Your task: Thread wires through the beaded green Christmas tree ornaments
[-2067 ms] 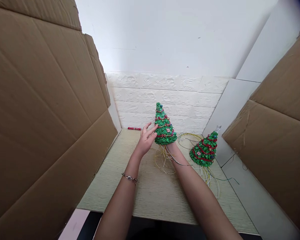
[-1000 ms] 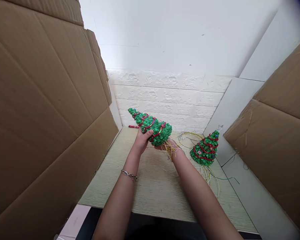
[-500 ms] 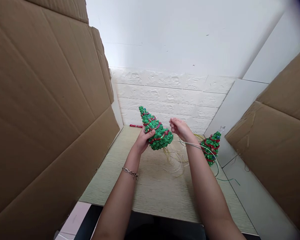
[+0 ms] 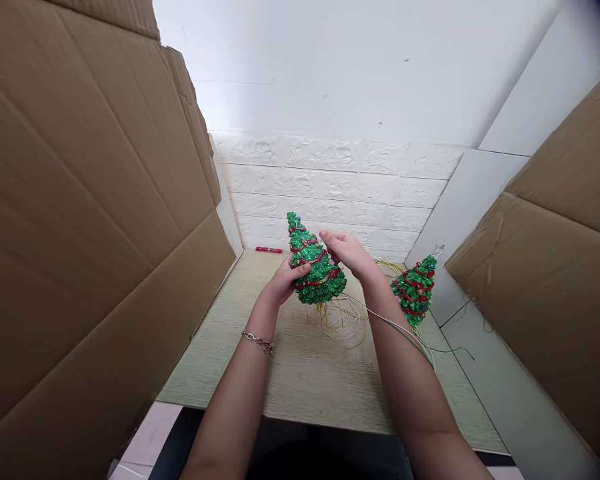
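My left hand (image 4: 284, 280) is wrapped round the left side of a small glittery green Christmas tree (image 4: 315, 270) with red garlands, its thumb across the front. The tree is held above the table, its tip leaning left. Beside its right side is my right hand (image 4: 347, 253), thumb and fingers pinched together close to the branches; what they hold, if anything, I cannot make out. Thin yellow and white wires (image 4: 340, 323) hang under the tree's base. A white wire and a green one run from there across my right forearm.
A second decorated Christmas tree (image 4: 415, 290) with a clear star on top stands at the right of the table (image 4: 325, 393). A red pen-like stick (image 4: 269, 250) lies at the back left. Cardboard panels (image 4: 105, 220) flank both sides, with a white brick-patterned wall (image 4: 325, 183) behind.
My right hand has moved left, from apart from the tree to close against its right side. The held tree has tilted more upright, and the view has shifted slightly.
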A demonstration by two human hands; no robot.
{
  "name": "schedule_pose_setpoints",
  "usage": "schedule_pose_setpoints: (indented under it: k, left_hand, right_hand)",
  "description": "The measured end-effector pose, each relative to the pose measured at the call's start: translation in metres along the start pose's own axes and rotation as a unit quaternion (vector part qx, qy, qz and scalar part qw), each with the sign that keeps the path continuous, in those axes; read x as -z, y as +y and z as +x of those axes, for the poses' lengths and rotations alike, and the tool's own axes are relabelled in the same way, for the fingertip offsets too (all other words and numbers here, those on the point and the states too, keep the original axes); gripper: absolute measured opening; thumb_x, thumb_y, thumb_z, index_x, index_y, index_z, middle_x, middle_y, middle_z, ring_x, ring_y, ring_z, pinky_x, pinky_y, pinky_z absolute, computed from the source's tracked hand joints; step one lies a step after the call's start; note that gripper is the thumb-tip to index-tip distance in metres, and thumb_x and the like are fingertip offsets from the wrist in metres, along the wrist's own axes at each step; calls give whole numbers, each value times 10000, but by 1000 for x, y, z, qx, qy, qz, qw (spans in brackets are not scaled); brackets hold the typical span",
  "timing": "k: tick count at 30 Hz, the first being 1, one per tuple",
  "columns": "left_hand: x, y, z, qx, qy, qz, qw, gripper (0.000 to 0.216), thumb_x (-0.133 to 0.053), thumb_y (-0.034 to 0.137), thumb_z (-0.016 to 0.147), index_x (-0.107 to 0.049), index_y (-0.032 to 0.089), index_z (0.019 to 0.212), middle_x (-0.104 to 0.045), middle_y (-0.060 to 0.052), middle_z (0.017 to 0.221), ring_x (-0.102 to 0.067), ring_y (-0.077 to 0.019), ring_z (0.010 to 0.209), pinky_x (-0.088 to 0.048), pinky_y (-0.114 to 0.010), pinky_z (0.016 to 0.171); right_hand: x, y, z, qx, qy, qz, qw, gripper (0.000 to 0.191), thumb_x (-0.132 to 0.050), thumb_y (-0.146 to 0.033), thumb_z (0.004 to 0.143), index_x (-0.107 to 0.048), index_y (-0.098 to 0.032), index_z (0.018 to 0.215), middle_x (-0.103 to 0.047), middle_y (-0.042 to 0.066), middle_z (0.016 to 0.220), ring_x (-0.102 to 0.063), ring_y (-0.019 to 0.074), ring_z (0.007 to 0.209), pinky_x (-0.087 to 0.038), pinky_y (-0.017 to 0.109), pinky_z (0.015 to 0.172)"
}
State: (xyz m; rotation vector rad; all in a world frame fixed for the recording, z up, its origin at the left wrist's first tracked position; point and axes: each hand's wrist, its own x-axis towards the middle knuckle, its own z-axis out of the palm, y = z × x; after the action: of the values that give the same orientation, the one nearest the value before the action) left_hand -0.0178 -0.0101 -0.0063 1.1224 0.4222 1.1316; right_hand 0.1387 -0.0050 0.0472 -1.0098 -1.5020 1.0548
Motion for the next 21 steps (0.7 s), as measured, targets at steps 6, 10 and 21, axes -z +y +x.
schedule_pose_setpoints:
  k: [6,10,21]
  left_hand:
    - [7,6,2,-40,82,-103,990,509,-728,502,632,-638,169,1006,-693,-90,1045,-598,-294,1088,-421,-460,1002]
    - [8,14,4,-111,173,-196,959,493,-521,594,782,-646,175,1012,-689,-86,1051,-578,-264,1122,-414,-445,1015]
    - [11,23,6,-113,216,-258,935,533,-417,637,814,-657,199,1003,-688,-77,1003,-595,-244,1069,-454,-424,967]
  right_hand:
    - [18,17,6,-88,58,-229,968,443,-409,-561,851,-509,-198,617,-479,-25,512,-419,91,447,-342,234,468]
    - [29,36,7,-217,-37,-419,881,274,-685,-371,697,-574,-157,565,-574,29,545,-566,154,591,-413,262,588]
    - [27,68,8,-296,-96,-488,815,163,-724,-101,576,-596,-142,484,-661,103,639,-650,241,745,-462,290,638]
